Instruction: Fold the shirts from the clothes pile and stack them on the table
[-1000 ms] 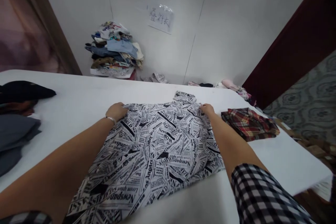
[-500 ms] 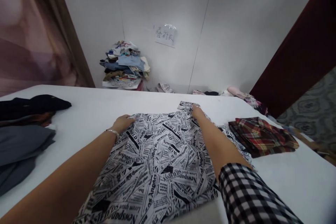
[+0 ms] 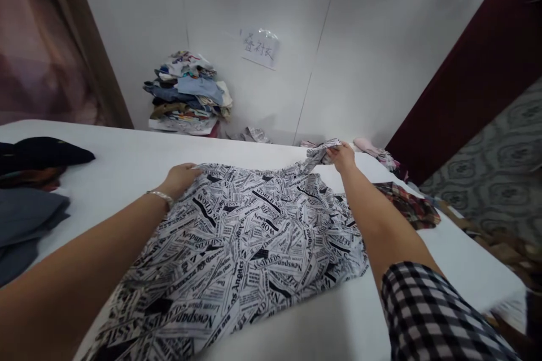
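My left hand [image 3: 180,177] pressing flat on the newspaper-print shirt [image 3: 237,242], my right hand [image 3: 342,157] pinching its collar, plaid shirt [image 3: 409,206] beside my forearm on the white table [image 3: 127,163]

Bare white counter [image 3: 127,163] lies open beyond and to the left of the left hand [image 3: 180,177]. Farther left, dark folded clothes [image 3: 29,180] block the edge. Just right of the right hand [image 3: 341,157], a plaid shirt [image 3: 409,206] sits in the way. Beyond both hands, a clothes pile [image 3: 188,90] stands against the wall.
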Demonstrator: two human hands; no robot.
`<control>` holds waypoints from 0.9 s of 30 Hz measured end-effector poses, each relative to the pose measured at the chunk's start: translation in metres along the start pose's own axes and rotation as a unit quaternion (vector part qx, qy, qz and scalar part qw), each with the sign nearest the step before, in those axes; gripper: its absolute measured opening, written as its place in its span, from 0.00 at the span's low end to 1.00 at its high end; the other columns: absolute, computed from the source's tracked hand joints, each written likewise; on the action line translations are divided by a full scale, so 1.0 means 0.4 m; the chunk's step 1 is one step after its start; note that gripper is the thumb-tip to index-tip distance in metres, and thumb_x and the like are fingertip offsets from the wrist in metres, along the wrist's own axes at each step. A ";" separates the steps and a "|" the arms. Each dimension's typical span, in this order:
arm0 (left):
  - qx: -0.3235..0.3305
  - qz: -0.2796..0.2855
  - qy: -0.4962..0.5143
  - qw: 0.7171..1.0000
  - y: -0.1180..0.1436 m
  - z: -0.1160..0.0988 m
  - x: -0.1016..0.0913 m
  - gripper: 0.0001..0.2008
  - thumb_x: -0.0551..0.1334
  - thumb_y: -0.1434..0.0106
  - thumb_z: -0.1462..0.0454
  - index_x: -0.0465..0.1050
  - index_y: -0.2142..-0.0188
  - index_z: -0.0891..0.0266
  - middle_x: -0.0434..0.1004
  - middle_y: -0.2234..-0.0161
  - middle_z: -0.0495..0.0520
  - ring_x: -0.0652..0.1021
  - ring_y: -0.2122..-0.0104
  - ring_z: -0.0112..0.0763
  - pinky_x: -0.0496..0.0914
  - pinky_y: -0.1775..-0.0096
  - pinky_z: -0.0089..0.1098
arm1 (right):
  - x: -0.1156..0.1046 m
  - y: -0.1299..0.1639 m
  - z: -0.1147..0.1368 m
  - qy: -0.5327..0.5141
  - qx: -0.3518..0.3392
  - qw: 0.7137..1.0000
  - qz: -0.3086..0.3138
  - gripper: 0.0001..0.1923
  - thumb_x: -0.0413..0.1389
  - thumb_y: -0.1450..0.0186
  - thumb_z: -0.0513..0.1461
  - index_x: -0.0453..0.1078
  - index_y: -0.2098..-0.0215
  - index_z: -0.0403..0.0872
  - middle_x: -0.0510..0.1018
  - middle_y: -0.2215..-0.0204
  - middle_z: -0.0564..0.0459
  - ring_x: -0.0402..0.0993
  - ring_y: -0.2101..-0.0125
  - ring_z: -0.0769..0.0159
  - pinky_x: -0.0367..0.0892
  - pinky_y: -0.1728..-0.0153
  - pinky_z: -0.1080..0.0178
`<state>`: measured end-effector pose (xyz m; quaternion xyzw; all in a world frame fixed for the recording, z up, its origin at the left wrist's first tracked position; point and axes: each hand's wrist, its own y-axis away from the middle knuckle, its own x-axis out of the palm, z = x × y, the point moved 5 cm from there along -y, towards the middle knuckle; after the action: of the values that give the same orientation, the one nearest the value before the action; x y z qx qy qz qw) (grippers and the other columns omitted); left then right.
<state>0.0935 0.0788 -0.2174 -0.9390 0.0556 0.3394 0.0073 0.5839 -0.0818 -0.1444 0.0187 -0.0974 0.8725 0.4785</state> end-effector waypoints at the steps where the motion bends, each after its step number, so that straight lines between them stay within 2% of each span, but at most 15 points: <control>1: 0.011 0.001 0.008 1.000 0.016 -0.012 -0.013 0.17 0.60 0.43 0.58 0.75 0.58 0.66 0.77 0.70 0.51 0.74 0.71 0.31 0.67 0.68 0.29 | -0.020 0.009 0.025 -0.045 -0.008 0.999 0.005 0.09 0.52 0.42 0.31 0.59 0.68 0.50 0.72 0.78 0.63 0.74 0.75 0.73 0.75 0.65 0.66; 4: 0.051 0.015 0.038 0.998 0.070 -0.044 -0.048 0.18 0.62 0.44 0.56 0.75 0.57 0.65 0.75 0.73 0.47 0.71 0.73 0.27 0.65 0.70 0.27 | -0.081 0.054 0.104 -0.190 -0.044 0.980 0.030 0.10 0.53 0.43 0.30 0.60 0.67 0.50 0.74 0.76 0.63 0.75 0.74 0.73 0.74 0.64 0.64; 7: 0.086 0.033 0.048 0.995 0.131 -0.055 -0.074 0.19 0.63 0.45 0.54 0.75 0.58 0.64 0.72 0.76 0.46 0.69 0.75 0.26 0.63 0.72 0.27 | -0.154 0.128 0.183 -0.244 -0.094 0.964 0.049 0.10 0.55 0.43 0.31 0.61 0.66 0.50 0.76 0.72 0.62 0.76 0.72 0.72 0.73 0.62 0.63; 10: 0.098 0.047 -0.004 0.994 0.195 -0.028 -0.081 0.18 0.63 0.47 0.53 0.76 0.61 0.61 0.70 0.80 0.46 0.69 0.77 0.30 0.63 0.74 0.29 | -0.243 0.228 0.245 -0.267 -0.140 0.952 0.051 0.10 0.57 0.43 0.32 0.64 0.65 0.50 0.77 0.71 0.61 0.77 0.70 0.71 0.73 0.62 0.63; 12: 0.111 0.074 -0.041 0.990 0.236 0.005 -0.071 0.17 0.61 0.48 0.52 0.77 0.63 0.59 0.74 0.78 0.48 0.73 0.75 0.34 0.66 0.71 0.31 | -0.305 0.297 0.263 -0.284 -0.161 0.944 0.042 0.09 0.58 0.43 0.32 0.66 0.65 0.49 0.78 0.69 0.59 0.77 0.68 0.70 0.73 0.62 0.63; 15: 0.183 0.106 -0.092 0.973 0.293 0.049 -0.047 0.15 0.59 0.46 0.54 0.78 0.64 0.56 0.81 0.65 0.52 0.78 0.63 0.42 0.70 0.59 0.36 | -0.388 0.383 0.248 -0.293 -0.159 0.942 0.024 0.09 0.58 0.43 0.31 0.68 0.66 0.48 0.78 0.67 0.58 0.77 0.66 0.71 0.73 0.60 0.64; 18: 0.272 0.100 -0.144 0.946 0.339 0.073 -0.032 0.14 0.57 0.45 0.58 0.79 0.64 0.56 0.81 0.57 0.56 0.77 0.55 0.46 0.68 0.50 0.40 | -0.451 0.441 0.205 -0.279 -0.127 0.952 0.005 0.10 0.58 0.45 0.31 0.68 0.66 0.48 0.78 0.65 0.58 0.77 0.64 0.70 0.74 0.61 0.64; 23: 0.373 0.049 -0.191 0.907 0.409 0.075 -0.038 0.17 0.53 0.42 0.62 0.80 0.62 0.58 0.80 0.56 0.58 0.77 0.53 0.43 0.68 0.48 0.41 | -0.517 0.491 0.163 -0.290 -0.124 0.949 -0.009 0.11 0.60 0.46 0.32 0.68 0.66 0.49 0.77 0.66 0.60 0.76 0.67 0.72 0.74 0.66 0.66; 27: 0.414 0.065 -0.267 0.868 0.470 0.082 -0.029 0.18 0.52 0.40 0.66 0.80 0.61 0.56 0.81 0.57 0.57 0.78 0.56 0.42 0.67 0.49 0.44 | -0.531 0.490 0.133 -0.260 -0.105 0.960 0.000 0.10 0.61 0.45 0.35 0.67 0.65 0.49 0.76 0.68 0.60 0.74 0.70 0.71 0.73 0.70 0.67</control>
<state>0.0432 -0.1054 -0.2306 -0.7173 0.2478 0.5228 0.3882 0.5314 -0.3708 -0.1488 0.1943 -0.3093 0.8224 0.4361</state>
